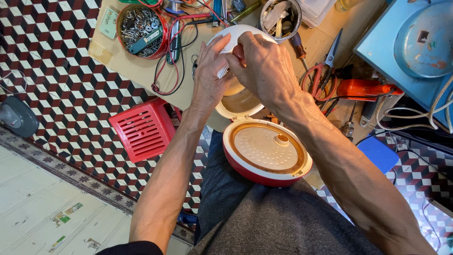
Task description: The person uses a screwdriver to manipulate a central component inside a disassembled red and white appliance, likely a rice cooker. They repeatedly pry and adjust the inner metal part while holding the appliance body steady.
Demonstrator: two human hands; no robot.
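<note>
Both hands, left hand (210, 75) and right hand (262, 66), are pinched together on the white rice cooker body (236, 35) at the far table edge, and its open red-rimmed lid (266, 151), resting unsupported on the lap, might slide off.

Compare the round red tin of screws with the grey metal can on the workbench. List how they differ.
The red tin is wide and shallow with a red rim; the grey metal can looks narrower and bare silver. The red tin holds a heap of screws and small metal parts; the grey metal can holds pale scraps and upright bits. The red tin lies left of the left hand; the grey metal can lies above the right hand. Both are round and open-topped.
</note>
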